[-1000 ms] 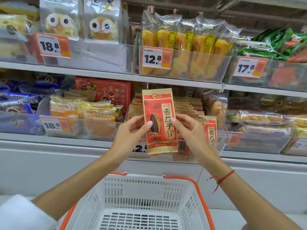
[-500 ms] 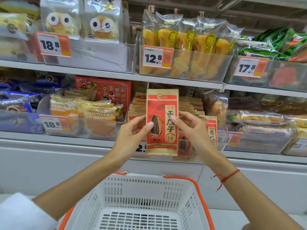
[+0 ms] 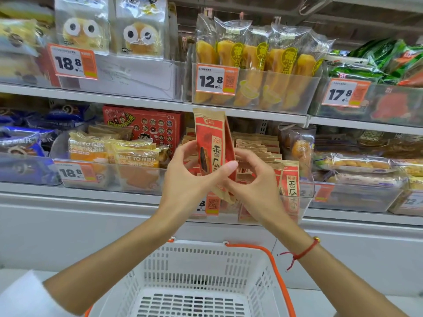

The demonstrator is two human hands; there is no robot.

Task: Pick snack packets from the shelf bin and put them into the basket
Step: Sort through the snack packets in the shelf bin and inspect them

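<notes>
Moved: packet (image 3: pixel 211 143) now turned edge-on, tilted, since earlier.
Left hand (image 3: pixel 190 179): grip clamped on packet.
Right hand (image 3: pixel 254 184): pinching packet's lower edge.
Basket (image 3: pixel 206 268): near, below.

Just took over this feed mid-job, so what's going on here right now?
A person stands at a store shelf holding a red and tan snack packet upright in front of the shelf bin, gripped by both the left hand and the right hand. More of the same packets stand in the bin behind. The white basket with orange trim sits below the hands, and no packets show in the part of it that is in view.
</notes>
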